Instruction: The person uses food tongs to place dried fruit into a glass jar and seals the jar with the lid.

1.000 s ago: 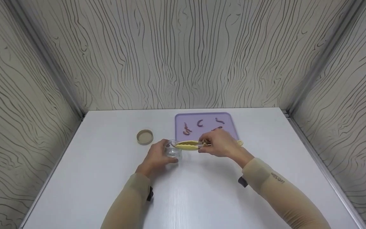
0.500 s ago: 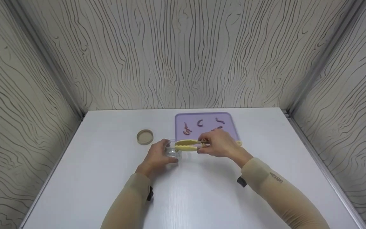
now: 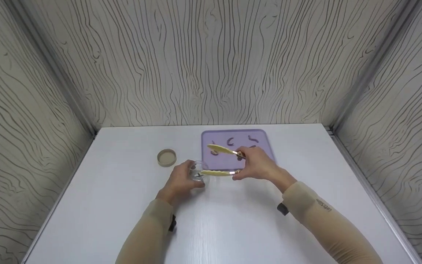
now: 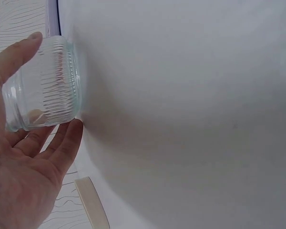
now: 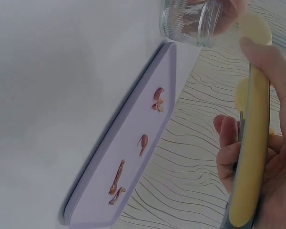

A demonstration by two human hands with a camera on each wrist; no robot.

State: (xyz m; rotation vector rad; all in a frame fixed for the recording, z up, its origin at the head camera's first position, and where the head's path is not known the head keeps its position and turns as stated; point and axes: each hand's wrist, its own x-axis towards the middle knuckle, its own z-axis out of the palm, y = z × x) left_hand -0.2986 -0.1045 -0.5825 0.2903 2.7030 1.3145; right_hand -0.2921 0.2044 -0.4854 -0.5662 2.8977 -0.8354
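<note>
My left hand (image 3: 180, 179) holds a clear ribbed glass jar (image 3: 199, 170) on the white table, thumb on the near side and fingers on the far side. A reddish streak shows through the jar's ribbed glass (image 4: 50, 81) in the left wrist view. My right hand (image 3: 256, 163) grips yellow-tipped tongs (image 3: 220, 149), their arms spread wide with nothing between the tips. One tip overlaps the jar's mouth in the head view; the other is over a lilac tray (image 3: 240, 137). Several reddish-brown worm-like pieces (image 3: 253, 139) lie scattered on the tray, partly hidden by the right hand.
A round tan lid (image 3: 167, 157) lies on the white table (image 3: 130, 176), left of the jar. Behind the table rises a wood-grain patterned panel (image 3: 203, 73), with similar panels at both sides.
The tongs have spread apart, one tip lifting away from the jar toward the tray. A reddish strip between their tips one second ago is gone from there. The left hand has stayed in place.
</note>
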